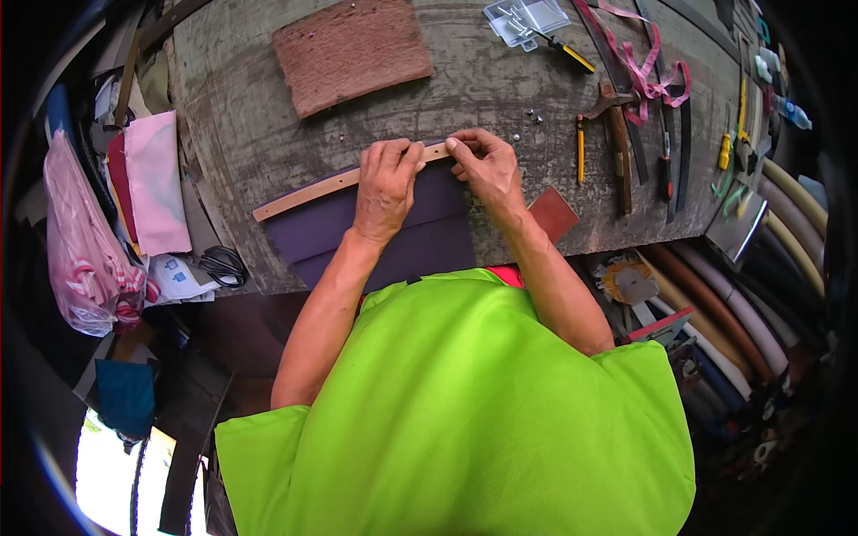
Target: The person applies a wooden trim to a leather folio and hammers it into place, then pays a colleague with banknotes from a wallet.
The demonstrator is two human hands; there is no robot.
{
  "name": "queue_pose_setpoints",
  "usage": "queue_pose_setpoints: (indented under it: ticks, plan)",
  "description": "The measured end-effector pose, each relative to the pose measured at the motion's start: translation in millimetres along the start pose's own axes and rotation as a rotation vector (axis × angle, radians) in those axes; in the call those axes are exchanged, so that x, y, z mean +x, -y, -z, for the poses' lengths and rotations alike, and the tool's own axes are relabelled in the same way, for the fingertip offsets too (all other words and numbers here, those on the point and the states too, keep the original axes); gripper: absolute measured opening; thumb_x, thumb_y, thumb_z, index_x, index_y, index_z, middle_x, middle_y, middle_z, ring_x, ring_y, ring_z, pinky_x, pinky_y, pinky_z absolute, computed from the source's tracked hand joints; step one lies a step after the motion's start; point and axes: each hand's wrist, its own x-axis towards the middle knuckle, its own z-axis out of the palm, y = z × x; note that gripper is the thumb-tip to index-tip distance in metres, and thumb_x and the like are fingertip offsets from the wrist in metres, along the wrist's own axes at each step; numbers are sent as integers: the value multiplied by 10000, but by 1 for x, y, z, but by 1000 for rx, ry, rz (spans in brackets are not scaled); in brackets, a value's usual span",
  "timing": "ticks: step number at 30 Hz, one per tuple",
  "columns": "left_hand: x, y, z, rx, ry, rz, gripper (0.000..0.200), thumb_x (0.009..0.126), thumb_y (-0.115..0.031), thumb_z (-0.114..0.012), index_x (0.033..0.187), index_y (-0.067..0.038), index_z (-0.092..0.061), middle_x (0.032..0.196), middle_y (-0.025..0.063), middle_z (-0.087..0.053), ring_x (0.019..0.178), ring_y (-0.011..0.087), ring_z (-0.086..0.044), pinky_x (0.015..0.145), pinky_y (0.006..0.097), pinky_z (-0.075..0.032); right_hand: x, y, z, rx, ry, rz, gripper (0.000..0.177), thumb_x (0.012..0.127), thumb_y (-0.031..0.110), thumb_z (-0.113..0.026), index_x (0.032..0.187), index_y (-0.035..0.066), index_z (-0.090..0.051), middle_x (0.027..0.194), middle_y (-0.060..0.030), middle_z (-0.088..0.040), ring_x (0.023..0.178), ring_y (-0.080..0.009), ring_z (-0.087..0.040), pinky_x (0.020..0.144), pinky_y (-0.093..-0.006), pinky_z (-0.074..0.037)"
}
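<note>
A dark purple sheet (420, 247) with a crosswise fold line lies at the front of the workbench. Along its far edge runs a thin light-brown strip (308, 194) with small holes, slanting up to the right. My left hand (386, 186) rests over the strip right of its middle, thumb and fingers pinched together; what is between the fingertips is hidden. At the strip's right end, my right hand (490, 168) grips it, thumb on top and fingers curled behind.
Beyond lies a reddish-brown board (353, 55). To the right are a clear box of metal fasteners (525, 20), a screwdriver (572, 57), a hammer (617, 147), a yellow pencil (580, 152) and pink ribbon (645, 67). A brown square (554, 214) sits near my right forearm.
</note>
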Motion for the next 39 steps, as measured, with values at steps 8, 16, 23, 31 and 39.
queue_pose_setpoints:
  ticks: [8,16,23,31,39]
  plan:
    - [-5,2,-6,62,-90,-66,334,846,-70,-742,1172,-41,-675,1042,87,-612,975,279,-586,843,405,-463,-1,3,-5,-62,-65,70,254,933,166,-721,1120,-5,-695,837,-70,-680,679,-120,-642,621,-284,-527]
    - [-6,5,-5,17,-104,-57,327,843,-69,-743,1162,-36,-683,995,84,-602,943,272,-586,835,402,-469,25,60,-20,-554,-508,971,386,922,-63,-539,1290,45,-579,966,-123,-587,923,-306,-542,833,-419,-437]
    - [-6,5,-4,11,-100,-53,327,852,-69,-732,1171,-36,-672,976,84,-594,943,279,-581,846,410,-463,47,44,-15,-652,-477,1024,275,955,-36,-518,1216,27,-579,1007,-155,-588,930,-334,-541,842,-445,-437]
    - [-6,0,11,12,6,7,379,885,-121,-713,1240,-10,-642,1124,123,-605,1099,311,-571,983,447,-441,-4,15,77,-746,-493,759,307,931,35,-618,1236,23,-589,1038,-172,-593,1044,-367,-571,974,-470,-445]
    - [-54,62,77,87,-44,182,359,850,-106,-757,1193,-31,-680,1122,103,-640,1092,305,-582,974,439,-442,16,-48,239,-957,-603,483,390,894,208,-744,1210,26,-604,1063,-169,-620,1041,-383,-582,918,-471,-471]
